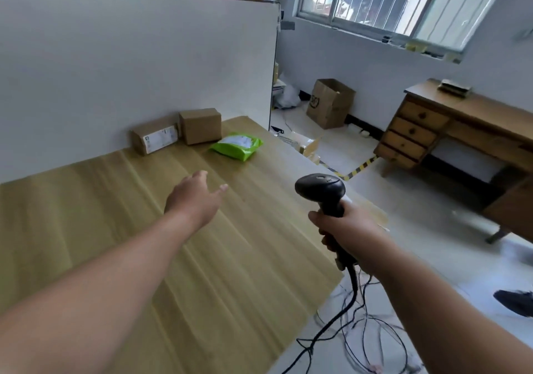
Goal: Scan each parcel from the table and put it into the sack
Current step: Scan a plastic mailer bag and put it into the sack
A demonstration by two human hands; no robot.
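Three parcels sit at the bench's (173, 258) far edge, green pouch (236, 146) nearest; left hand (193, 197) reaches toward it, empty, fingers spread, right hand (346, 229) grips scanner (321, 190); pickup comes next, sack unseen.

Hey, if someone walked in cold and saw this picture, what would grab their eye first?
Probably the bright green parcel at the far end of the wooden table, beside two brown boxes against the white wall. Next, the black scanner gripped in the right hand near the table's edge, while the empty left hand reaches out over the tabletop toward the parcels.
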